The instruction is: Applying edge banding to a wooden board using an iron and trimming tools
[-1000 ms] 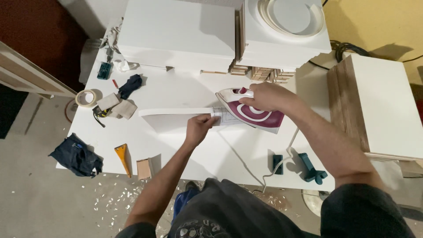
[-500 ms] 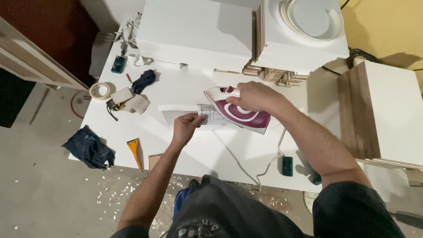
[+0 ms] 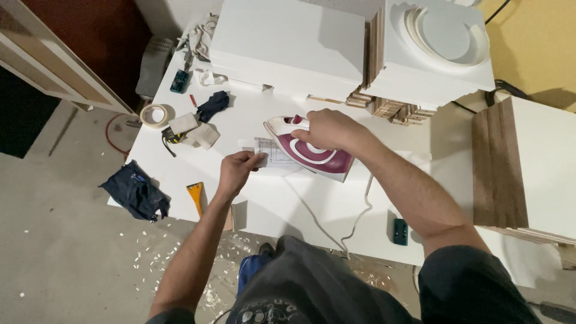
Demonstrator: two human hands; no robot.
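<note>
Maroon-and-white iron [image 3: 315,153] is gripped by the right hand [image 3: 329,129] and pressed on the paper sheet [image 3: 270,153], pinched mid-bench [image 3: 264,198] by the left hand [image 3: 235,171]; steady sheet tension is needed next.

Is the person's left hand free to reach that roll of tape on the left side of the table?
Probably not right away. The left hand is pinching a paper slip beside the iron. The tape roll lies apart, with bare table between, so the path looks open once it lets go.
</note>
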